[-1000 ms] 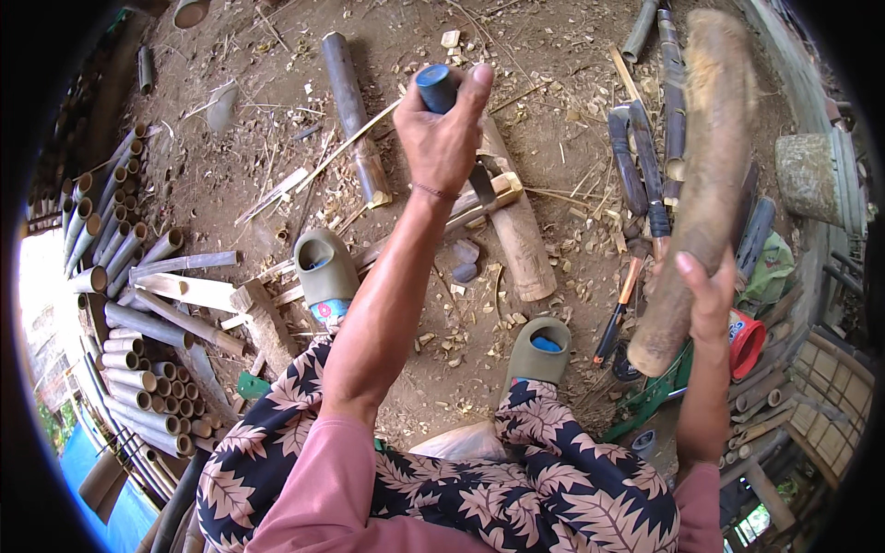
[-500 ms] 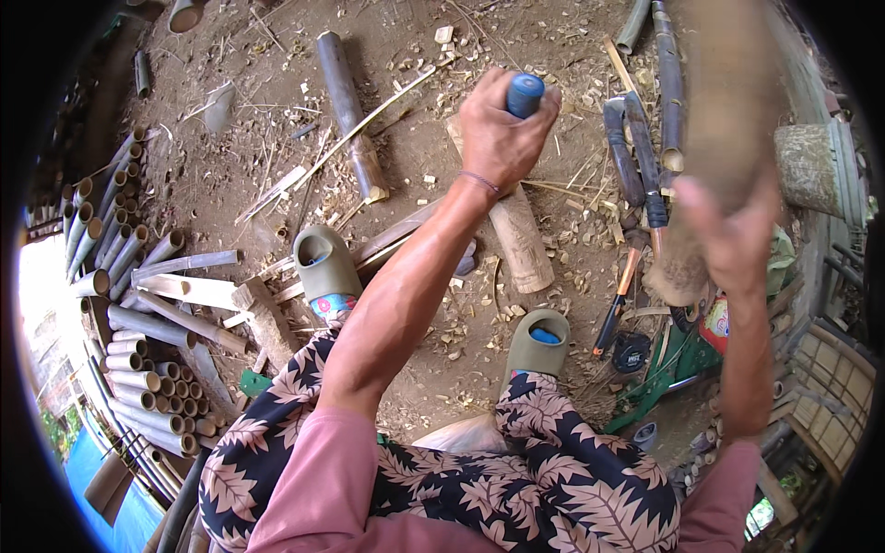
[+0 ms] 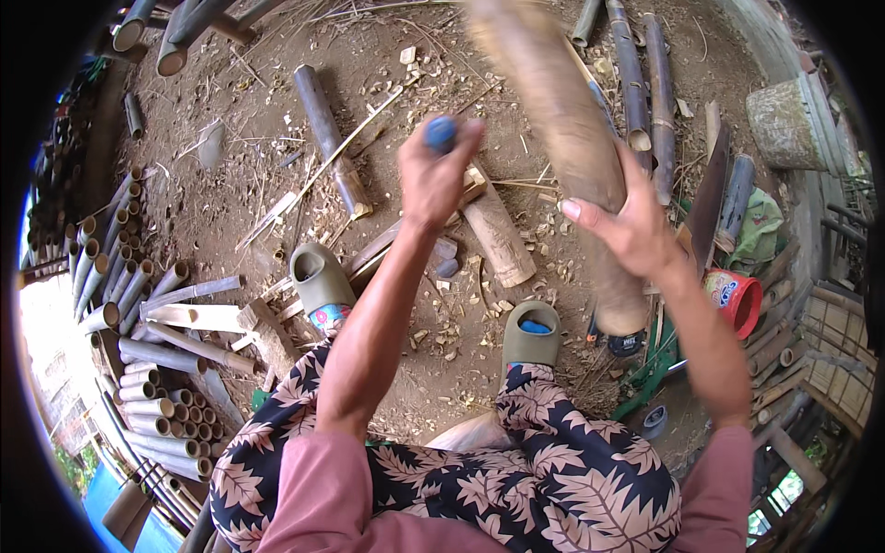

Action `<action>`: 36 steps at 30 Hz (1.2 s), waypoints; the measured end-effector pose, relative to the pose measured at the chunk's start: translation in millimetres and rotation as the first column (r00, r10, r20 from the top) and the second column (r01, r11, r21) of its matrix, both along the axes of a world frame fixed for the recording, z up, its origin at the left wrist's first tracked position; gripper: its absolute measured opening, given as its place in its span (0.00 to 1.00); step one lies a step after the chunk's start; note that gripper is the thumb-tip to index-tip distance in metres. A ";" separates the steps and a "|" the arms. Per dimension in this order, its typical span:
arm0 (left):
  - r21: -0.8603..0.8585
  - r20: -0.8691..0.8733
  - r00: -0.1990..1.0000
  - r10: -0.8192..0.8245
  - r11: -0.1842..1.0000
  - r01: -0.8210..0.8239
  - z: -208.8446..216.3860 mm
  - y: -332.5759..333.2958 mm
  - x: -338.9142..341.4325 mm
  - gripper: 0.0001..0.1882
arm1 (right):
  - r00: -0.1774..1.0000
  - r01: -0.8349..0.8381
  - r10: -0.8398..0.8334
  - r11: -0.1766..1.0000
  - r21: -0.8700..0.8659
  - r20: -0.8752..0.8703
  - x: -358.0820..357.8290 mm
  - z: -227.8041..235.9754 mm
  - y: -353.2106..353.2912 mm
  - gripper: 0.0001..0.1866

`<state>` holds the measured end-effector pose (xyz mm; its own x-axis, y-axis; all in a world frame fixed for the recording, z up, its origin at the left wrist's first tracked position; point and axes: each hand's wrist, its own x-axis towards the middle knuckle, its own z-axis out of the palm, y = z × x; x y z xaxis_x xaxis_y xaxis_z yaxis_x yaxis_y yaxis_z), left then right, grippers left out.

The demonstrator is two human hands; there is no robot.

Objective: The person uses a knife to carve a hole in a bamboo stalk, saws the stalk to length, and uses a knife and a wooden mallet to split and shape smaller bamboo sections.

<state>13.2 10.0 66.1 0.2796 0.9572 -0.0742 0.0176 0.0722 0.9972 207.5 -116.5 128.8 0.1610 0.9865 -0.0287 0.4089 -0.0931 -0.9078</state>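
Observation:
My left hand (image 3: 431, 184) is closed round a tool with a blue handle (image 3: 441, 134). Only the handle's rounded end shows above the fist; I cannot see the tool's working part. Below and right of that fist, a pale wooden block (image 3: 502, 241) lies on the ground, its far end partly hidden. Whether the tool touches the block, I cannot tell. My right hand (image 3: 636, 226) grips a thick wooden log (image 3: 585, 157), held slantwise above the ground and blurred at its far end. The log is apart from the blue handle, to its right.
Cut bamboo tubes (image 3: 161, 405) are stacked at the left. A dark bamboo piece (image 3: 327, 138) lies ahead on the dirt among wood chips. Further bamboo lengths (image 3: 631, 83), a red tub (image 3: 736, 300) and a pale bucket (image 3: 793, 129) stand or lie at the right. My clogs (image 3: 532, 336) flank the work.
My right hand has swung the log leftward from the far right, closer to my left hand. The left fist with the blue-handled tool has shifted left. The view has moved slightly.

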 end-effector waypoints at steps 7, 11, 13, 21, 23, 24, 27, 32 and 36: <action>0.167 -0.079 0.965 0.249 0.958 -0.234 -28.1 -22.6 -43.7 0.16 | 0.877 -0.272 0.060 0.880 -0.390 -0.477 -106.8 -105.6 -77.1 0.61; 0.082 0.374 0.886 0.272 0.942 -0.324 -5.5 -28.6 -72.1 0.15 | 0.820 0.150 -0.276 0.949 -0.278 -0.502 -110.1 -105.2 -85.0 0.51; 0.114 0.559 0.814 0.156 0.958 -0.262 0.8 -23.4 -68.1 0.14 | 0.729 0.157 -0.298 0.949 -0.272 -0.617 -86.8 -94.0 -76.5 0.48; 0.029 0.610 0.759 0.228 0.951 -0.309 -39.2 -29.0 -40.6 0.11 | 0.748 0.365 -0.422 0.906 -0.214 -0.513 -39.7 -72.6 -85.4 0.36; 0.046 0.592 0.772 0.233 0.946 -0.321 -47.5 -34.3 -39.0 0.11 | 0.720 0.406 -0.459 0.887 -0.222 -0.521 -41.2 -73.1 -85.3 0.34; 0.054 0.600 0.765 0.235 0.942 -0.332 -49.9 -35.9 -37.4 0.11 | 0.670 0.448 -0.487 0.867 -0.219 -0.560 -45.7 -76.9 -84.8 0.34; 0.087 0.489 0.841 0.233 0.946 -0.312 -44.8 -41.8 -27.6 0.12 | 0.522 0.511 -0.552 0.813 -0.279 -0.651 -80.1 -103.2 -92.7 0.34; 0.100 0.430 0.862 0.268 0.935 -0.340 -46.8 -44.3 -43.5 0.11 | 0.918 0.015 -0.108 0.971 -0.239 -0.381 -71.9 -111.5 -92.1 0.38; 0.055 0.448 0.839 0.308 0.928 -0.370 -43.5 -49.1 -39.2 0.11 | 0.666 0.103 -0.369 0.907 -0.409 -0.648 -78.2 -92.5 -92.6 0.48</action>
